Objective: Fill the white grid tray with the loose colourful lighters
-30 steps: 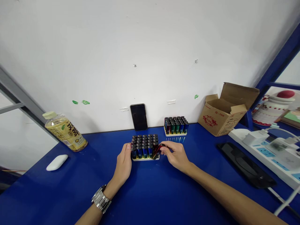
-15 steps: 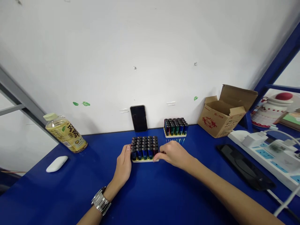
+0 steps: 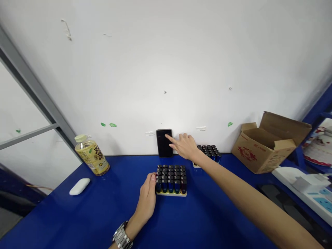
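A full tray of lighters (image 3: pixel 171 180) with black caps stands on the blue table (image 3: pixel 103 214). My left hand (image 3: pixel 147 199) rests against the tray's left side, fingers touching it. My right hand (image 3: pixel 184 146) is stretched out toward the wall, its index finger touching the dark screen of a black phone (image 3: pixel 163 143) that leans upright against the wall. It holds nothing. A second tray of lighters (image 3: pixel 209 153) sits behind my right arm, partly hidden by it.
A yellow drink bottle (image 3: pixel 92 155) leans at the back left, with a white mouse (image 3: pixel 79 186) in front of it. An open cardboard box (image 3: pixel 267 141) stands at the back right. A white power strip (image 3: pixel 306 188) lies at the right edge.
My right hand put the red lighter into the tray, then left it and reached back to the phone. The view shifted, so everything sits lower and further right.
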